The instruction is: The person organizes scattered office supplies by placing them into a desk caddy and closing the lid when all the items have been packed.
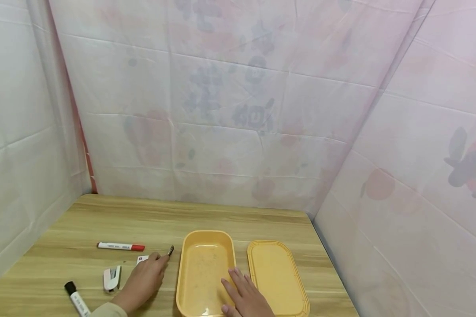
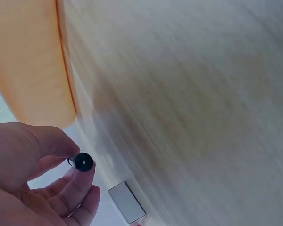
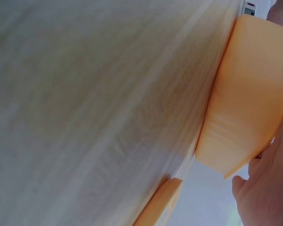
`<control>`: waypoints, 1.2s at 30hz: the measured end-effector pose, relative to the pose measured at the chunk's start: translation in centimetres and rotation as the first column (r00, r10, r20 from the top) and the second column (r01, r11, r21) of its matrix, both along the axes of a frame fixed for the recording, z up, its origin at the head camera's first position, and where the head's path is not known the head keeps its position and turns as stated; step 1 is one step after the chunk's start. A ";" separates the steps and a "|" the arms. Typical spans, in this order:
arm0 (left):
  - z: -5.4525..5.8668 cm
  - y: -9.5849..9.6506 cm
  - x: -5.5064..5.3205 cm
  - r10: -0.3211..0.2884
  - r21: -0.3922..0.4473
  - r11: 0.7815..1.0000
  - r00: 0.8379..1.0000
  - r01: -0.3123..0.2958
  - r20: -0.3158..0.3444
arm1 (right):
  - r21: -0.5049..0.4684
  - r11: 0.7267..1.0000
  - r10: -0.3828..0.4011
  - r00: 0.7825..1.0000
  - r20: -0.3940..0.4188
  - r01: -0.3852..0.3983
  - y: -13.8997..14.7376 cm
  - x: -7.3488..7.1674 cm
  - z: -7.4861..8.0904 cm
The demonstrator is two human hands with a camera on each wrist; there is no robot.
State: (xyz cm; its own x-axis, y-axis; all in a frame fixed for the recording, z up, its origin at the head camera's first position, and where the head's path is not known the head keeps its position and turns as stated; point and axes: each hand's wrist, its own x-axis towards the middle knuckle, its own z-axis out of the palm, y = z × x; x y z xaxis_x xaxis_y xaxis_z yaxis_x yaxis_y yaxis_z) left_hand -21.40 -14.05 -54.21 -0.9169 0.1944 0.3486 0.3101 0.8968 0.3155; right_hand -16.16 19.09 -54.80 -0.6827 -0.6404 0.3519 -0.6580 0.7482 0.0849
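My left hand pinches a slim dark pen between thumb and fingers, just left of a yellow plastic box. In the left wrist view the pen's round black end faces the camera; most of its length is hidden. Over the box's right rim lies my right hand, its fingers extended and touching the edge. The right wrist view shows the box's outer wall beside that right hand. A matching yellow lid lies flat to the right of the box.
Behind the left hand sits a small white block, partly covered. A red-capped marker, a white stapler and a black-capped marker lie on the wooden table at left. Printed sheeting surrounds the table.
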 end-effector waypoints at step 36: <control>5.3 4.8 0.1 -0.112 0.153 0.981 0.992 0.120 -0.062 | -0.041 0.999 0.002 1.000 0.031 0.000 0.0 -0.2 -0.7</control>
